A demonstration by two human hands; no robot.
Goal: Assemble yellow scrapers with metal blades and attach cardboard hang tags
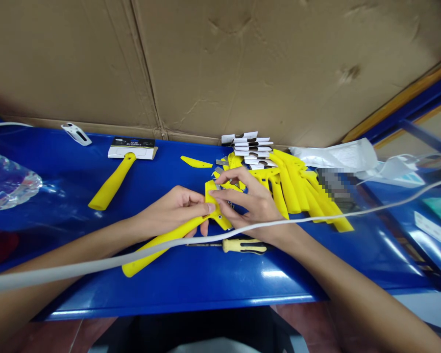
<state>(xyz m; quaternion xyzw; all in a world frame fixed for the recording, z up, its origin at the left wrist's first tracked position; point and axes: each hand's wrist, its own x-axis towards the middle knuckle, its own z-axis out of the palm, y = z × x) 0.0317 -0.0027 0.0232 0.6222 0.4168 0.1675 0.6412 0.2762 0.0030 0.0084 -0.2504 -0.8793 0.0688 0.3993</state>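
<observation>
A yellow scraper (pixel 183 227) with a long handle and a wide head slants across the middle of the table. My left hand (pixel 174 208) is closed around it where handle and head meet, thumb on top. My right hand (pixel 253 196) bends over the head, its fingertips pressed against it; whether they also pinch a small part is hidden. Below both hands lies a screwdriver (pixel 244 246) with a pale yellow and black handle. Just beyond my right fingers are small metal blades and yellow pieces, partly covered. A loose yellow flat piece (pixel 196 162) rests behind them.
Several yellow scrapers (pixel 288 189) are piled at the right beside a stack of white cards (pixel 252 147). A carded scraper (pixel 112 181) lies left. A white cable (pixel 95 267) crosses in front of my arms. Clear plastic (pixel 12 181) sits far left; cardboard (pixel 242 73) stands behind.
</observation>
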